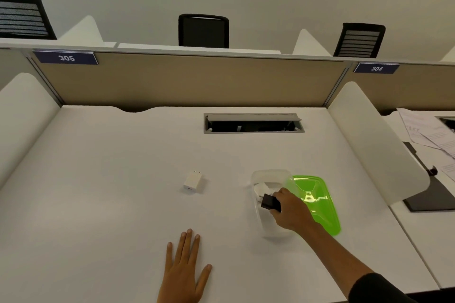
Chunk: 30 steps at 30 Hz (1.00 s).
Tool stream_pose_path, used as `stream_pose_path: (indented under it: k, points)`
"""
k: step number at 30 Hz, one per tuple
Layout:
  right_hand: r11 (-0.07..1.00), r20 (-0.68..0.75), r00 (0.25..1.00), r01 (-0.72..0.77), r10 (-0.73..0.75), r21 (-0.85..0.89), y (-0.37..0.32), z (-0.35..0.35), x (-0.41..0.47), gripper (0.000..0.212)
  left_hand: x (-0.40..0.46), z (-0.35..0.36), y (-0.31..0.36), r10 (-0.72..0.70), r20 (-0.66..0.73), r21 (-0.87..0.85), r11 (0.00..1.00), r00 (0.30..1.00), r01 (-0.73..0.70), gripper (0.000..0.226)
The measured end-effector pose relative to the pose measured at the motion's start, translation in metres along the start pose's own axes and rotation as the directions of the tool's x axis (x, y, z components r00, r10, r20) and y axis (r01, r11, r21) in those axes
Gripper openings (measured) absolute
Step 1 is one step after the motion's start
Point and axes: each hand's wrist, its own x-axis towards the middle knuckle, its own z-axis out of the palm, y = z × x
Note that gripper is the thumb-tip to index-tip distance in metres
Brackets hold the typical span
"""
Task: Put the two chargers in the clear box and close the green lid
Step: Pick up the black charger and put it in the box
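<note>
My right hand (291,209) pinches the black charger (270,202) over the box (264,177); the white charger (193,181) lies left, nearer my flat, spread left hand (183,269).

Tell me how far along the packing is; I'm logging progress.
Done: nothing is packed for certain yet. In hand: the right hand holds the black charger over the open clear box. Left: the white charger lies on the desk, and the green lid lies beside the box.
</note>
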Motion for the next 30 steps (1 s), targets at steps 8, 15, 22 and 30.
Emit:
stream_pose_path:
  k: [8, 15, 22, 30]
  points:
    - [0.99, 0.125, 0.992, 0.039, -0.023, -0.132, -0.005, 0.007, 0.005, 0.045, -0.001, -0.004, 0.002, -0.002, 0.012, -0.004, 1.0, 1.0, 0.002, 0.087]
    - [0.992, 0.146, 0.989, 0.023, -0.004, -0.128, -0.005, 0.015, 0.009, 0.045, -0.001, -0.002, 0.001, 0.0, 0.019, 0.004, 1.0, 1.0, 0.0, 0.087]
    - [0.996, 0.134, 0.991, 0.016, -0.004, -0.087, -0.008, 0.017, 0.01, 0.041, 0.0, 0.0, -0.001, 0.003, 0.025, -0.002, 1.0, 1.0, -0.003, 0.087]
    - [0.994, 0.068, 0.997, -0.016, 0.023, -0.105, -0.015, 0.01, 0.006, 0.043, -0.001, 0.0, -0.001, -0.004, 0.029, -0.002, 1.0, 1.0, 0.004, 0.086]
